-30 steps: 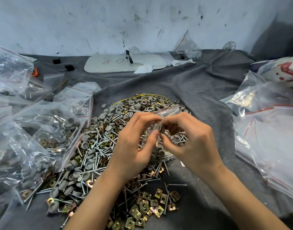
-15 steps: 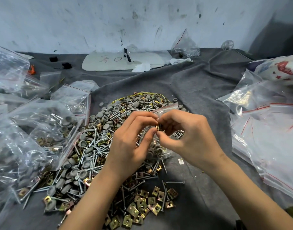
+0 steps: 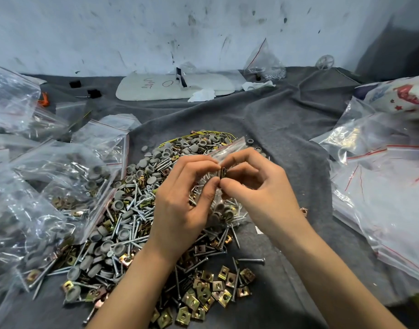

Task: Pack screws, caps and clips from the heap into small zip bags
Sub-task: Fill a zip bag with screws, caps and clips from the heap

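A heap (image 3: 132, 210) of silver screws, grey round caps and brass square clips lies on the grey cloth. Above its right part my left hand (image 3: 180, 205) pinches the mouth of a small clear zip bag (image 3: 224, 210) that holds caps and screws. My right hand (image 3: 256, 186) pinches a few brass clips (image 3: 222, 173) upright at the bag's opening, thumb and forefinger around them. Loose clips (image 3: 203, 295) lie near the front edge.
Filled zip bags (image 3: 49, 198) are piled at the left. Empty clear bags with red strips (image 3: 381, 186) lie at the right. A white board (image 3: 175, 87) and another bag (image 3: 263, 62) sit at the back by the wall.
Both hands stay together over the heap. The clips between my right fingers have turned more upright at the bag's mouth; the view has shifted slightly.
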Demonstrator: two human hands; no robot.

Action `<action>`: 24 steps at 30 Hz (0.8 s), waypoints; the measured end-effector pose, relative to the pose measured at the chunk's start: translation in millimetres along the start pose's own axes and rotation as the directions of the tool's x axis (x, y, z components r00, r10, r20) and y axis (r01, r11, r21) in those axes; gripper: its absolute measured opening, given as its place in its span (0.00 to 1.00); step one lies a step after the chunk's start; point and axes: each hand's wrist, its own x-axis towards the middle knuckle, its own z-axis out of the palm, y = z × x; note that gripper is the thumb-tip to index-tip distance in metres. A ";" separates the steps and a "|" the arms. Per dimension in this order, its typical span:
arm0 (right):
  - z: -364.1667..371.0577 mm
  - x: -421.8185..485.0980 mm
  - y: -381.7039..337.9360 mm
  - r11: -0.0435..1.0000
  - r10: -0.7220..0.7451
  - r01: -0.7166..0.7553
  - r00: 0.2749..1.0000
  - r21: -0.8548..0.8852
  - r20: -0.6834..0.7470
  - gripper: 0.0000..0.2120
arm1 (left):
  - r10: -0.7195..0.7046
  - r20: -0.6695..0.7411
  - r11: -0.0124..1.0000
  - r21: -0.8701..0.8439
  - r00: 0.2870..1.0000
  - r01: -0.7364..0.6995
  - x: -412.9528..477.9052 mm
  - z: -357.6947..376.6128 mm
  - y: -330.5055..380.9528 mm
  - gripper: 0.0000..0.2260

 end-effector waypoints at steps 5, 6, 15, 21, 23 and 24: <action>-1.8 -2.8 0.3 0.946 -0.207 0.193 0.978 -0.261 -0.027 0.11 | -0.142 0.042 0.988 -0.055 0.989 0.144 1.0 1.5 2.5 0.14; -1.1 -3.5 -0.2 0.922 -0.256 0.244 0.967 -0.300 -0.001 0.12 | -0.160 0.056 0.985 -0.060 0.985 0.163 1.3 1.8 2.2 0.14; 4.4 -2.2 0.1 0.817 -0.395 0.356 0.919 -0.454 0.009 0.07 | -0.384 0.101 0.861 -0.320 0.918 0.396 2.8 3.6 5.9 0.06; 10.4 -2.8 1.1 0.829 -0.412 0.361 0.911 -0.428 -0.030 0.07 | -0.447 0.133 0.743 -0.495 0.885 0.450 0.1 4.1 -1.1 0.07; 12.5 -2.2 2.2 0.818 -0.427 0.368 0.904 -0.443 -0.037 0.08 | -0.459 0.135 0.701 -0.552 0.878 0.451 -2.0 5.4 -5.2 0.08; 13.4 -2.3 2.7 0.817 -0.425 0.365 0.904 -0.447 -0.038 0.08 | -0.463 0.137 0.683 -0.574 0.876 0.451 -2.6 6.2 -6.7 0.08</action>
